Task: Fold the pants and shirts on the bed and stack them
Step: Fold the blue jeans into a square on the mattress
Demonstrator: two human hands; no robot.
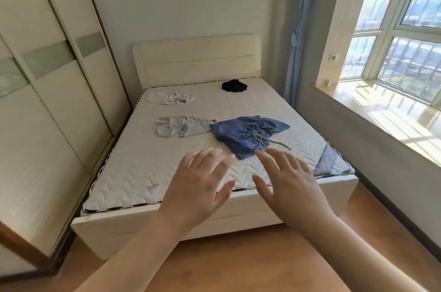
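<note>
**Inspector:** Starting with the hands, what was recorded?

**Assistant:** Both were raised in the lower centre of the frame, palms down, holding nothing. The left hand [202,182] had its fingers spread and straight; the right hand [290,183] likewise, its fingertips overlapping the near edge of the blue denim pants [248,134] in the picture. Whether they touched the cloth could not be told.

**Inspector:** Condition of the garments?

**Assistant:** All unfolded. The denim pants lay rumpled at centre frame on the bed [148,172], waistband bunched, a grey drawstring trailing to the right. Just left of them, touching at one end, lay a crumpled pale grey garment [181,125]. Higher, near the headboard [198,60], a white shirt [170,97] with dark print sat at upper left of the mattress, and a small black garment [234,85] at its upper right, well apart.

**Inspector:** Surroundings?

**Assistant:** Cream wardrobe [43,112] at left; blue curtain [300,29] and sunlit window [405,29] at right.
</note>
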